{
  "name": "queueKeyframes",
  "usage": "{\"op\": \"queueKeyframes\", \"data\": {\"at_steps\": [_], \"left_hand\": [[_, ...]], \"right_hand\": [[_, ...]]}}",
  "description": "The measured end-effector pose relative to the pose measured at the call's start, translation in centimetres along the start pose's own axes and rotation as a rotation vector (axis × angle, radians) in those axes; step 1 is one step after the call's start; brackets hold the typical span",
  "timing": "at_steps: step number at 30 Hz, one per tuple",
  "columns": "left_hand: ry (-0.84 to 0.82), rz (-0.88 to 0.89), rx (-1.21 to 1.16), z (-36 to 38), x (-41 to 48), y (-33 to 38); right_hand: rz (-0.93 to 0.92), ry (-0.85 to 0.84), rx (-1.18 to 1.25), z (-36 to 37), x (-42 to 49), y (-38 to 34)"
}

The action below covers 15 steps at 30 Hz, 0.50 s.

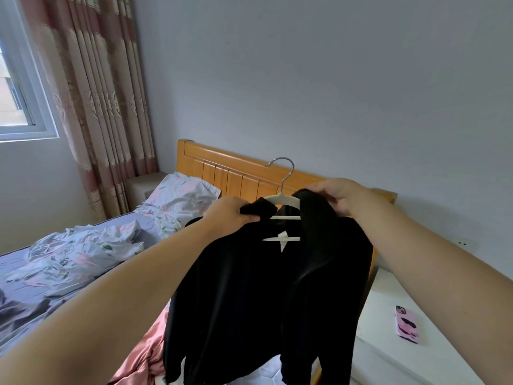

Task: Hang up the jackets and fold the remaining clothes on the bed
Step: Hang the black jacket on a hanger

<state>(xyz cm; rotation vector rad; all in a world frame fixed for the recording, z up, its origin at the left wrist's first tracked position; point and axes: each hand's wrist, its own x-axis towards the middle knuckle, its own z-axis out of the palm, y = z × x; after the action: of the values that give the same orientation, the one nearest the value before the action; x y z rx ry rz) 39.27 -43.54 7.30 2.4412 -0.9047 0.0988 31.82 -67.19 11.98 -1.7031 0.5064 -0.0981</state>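
Note:
A black fleece jacket [249, 287] hangs in the air over the bed, draped on a white hanger [283, 200] with a metal hook that points up. My left hand [230, 215] grips the jacket's left collar and shoulder. At the jacket's right collar, my right hand [341, 194] pinches the fabric. The front of the jacket falls open, so the hanger's bars show in the gap. A pink satin garment [144, 354] lies crumpled on the bed below the jacket.
The wooden headboard [222, 173] stands behind the jacket. A floral pillow [180, 195] and a rumpled floral sheet [75, 254] lie on the bed at left. A white bedside cabinet [388, 343] at right carries a pink phone [406, 325]. Curtains [105, 107] and a window fill the left.

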Motion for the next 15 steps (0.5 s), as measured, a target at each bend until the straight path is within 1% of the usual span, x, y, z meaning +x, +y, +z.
{"op": "queueKeyframes", "data": {"at_steps": [2, 3, 4, 5, 6, 7, 8, 9, 10, 11, 13, 15], "left_hand": [[0.009, -0.028, -0.038, -0.2, 0.0, -0.6], [0.010, -0.034, -0.041, -0.2, 0.0, -1.0], [0.009, -0.039, -0.041, -0.3, 0.0, -1.3], [0.011, -0.040, -0.046, -0.4, 0.0, -1.5], [0.015, -0.042, -0.061, -0.4, 0.0, -1.7], [0.019, -0.044, -0.088, -0.4, 0.1, -1.7], [0.026, -0.047, -0.120, -0.4, 0.1, -1.7], [0.033, -0.047, -0.147, -0.3, 0.2, -1.7], [0.033, -0.043, -0.162, -0.3, 0.3, -1.6], [0.025, -0.033, -0.164, -0.4, 0.4, -1.5], [-0.016, -0.013, -0.177, -0.6, 0.8, -1.7], [-0.011, -0.033, -0.273, -1.0, 1.3, -2.3]], "right_hand": [[-0.204, 0.209, -0.398, -0.2, -0.3, 0.5], [-0.330, 0.242, -0.523, -0.5, -0.4, 0.6], [-0.397, 0.141, -0.530, -0.7, -0.8, 0.6], [-0.396, -0.032, -0.510, -0.9, -1.4, 0.6], [-0.354, -0.170, -0.566, -0.7, -1.8, 0.6], [-0.330, -0.260, -0.710, -0.4, -2.2, 0.5], [-0.358, -0.268, -0.867, -0.1, -2.4, 0.6], [-0.426, -0.218, -0.989, 0.3, -1.9, 1.0], [-0.480, -0.146, -1.016, 0.7, -1.7, 1.3], [-0.523, -0.078, -0.979, 1.1, -1.6, 1.6], [-0.540, 0.050, -0.909, 1.5, -1.2, 2.4], [-0.535, 0.203, -0.932, 1.5, -1.2, 2.9]]}}
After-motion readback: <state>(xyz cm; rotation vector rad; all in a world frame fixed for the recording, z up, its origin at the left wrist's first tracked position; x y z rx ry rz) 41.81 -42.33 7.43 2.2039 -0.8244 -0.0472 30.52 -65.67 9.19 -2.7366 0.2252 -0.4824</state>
